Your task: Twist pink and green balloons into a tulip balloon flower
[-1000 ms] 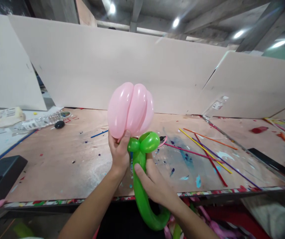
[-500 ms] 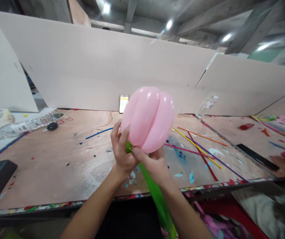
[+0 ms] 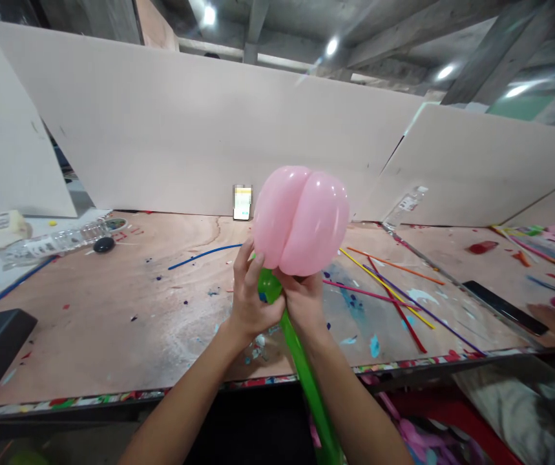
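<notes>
One pink balloon (image 3: 300, 218) tops one green balloon (image 3: 301, 361); left hand (image 3: 252, 300) and right hand (image 3: 305, 302) both grasp the green one above the desk (image 3: 112, 323).

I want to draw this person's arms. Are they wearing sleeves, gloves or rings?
No. Both forearms are bare with no sleeves showing. The left hand and the right hand have no gloves, and no rings, watch or bracelets can be seen.

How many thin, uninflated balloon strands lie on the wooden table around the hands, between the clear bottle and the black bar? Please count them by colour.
blue strand: 1
yellow strand: 1
orange strand: 1
red strand: 1
purple strand: 1
pink strand: 1
Total: 6
</notes>
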`<state>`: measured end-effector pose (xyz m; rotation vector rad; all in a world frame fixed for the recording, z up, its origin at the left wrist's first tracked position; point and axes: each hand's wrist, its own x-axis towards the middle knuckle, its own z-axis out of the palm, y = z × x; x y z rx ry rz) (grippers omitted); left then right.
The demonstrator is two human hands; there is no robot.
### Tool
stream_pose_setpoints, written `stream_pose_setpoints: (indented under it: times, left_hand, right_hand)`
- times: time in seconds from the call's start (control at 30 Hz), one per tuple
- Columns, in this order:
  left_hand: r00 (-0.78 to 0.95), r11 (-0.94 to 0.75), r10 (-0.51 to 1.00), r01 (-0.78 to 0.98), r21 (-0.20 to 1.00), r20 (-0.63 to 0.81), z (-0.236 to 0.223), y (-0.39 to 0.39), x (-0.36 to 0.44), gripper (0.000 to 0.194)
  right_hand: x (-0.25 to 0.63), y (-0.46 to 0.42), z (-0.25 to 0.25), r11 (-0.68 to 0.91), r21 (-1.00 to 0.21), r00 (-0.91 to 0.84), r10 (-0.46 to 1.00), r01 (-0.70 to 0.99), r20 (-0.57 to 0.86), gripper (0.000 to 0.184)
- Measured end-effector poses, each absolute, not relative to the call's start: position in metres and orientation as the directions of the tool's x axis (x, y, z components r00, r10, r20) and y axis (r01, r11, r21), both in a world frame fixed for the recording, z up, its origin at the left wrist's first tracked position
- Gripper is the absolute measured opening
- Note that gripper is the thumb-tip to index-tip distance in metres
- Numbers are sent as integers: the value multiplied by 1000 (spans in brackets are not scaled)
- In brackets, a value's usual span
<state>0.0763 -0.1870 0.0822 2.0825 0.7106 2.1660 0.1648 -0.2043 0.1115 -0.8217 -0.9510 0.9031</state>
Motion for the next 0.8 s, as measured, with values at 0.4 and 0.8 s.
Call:
stream_pose_setpoints:
  times: [0.4,0.8]
  left_hand:
    - [357,298,934,-760,578,-12,70,-214,79,73]
    - [216,132,976,-583,801,-4,66,-227,112,39]
  right_hand:
    - [174,-209,120,271,-752,237,959,-601,156,23]
    - [194,-216,136,417,-835,228,907,-359,355,26]
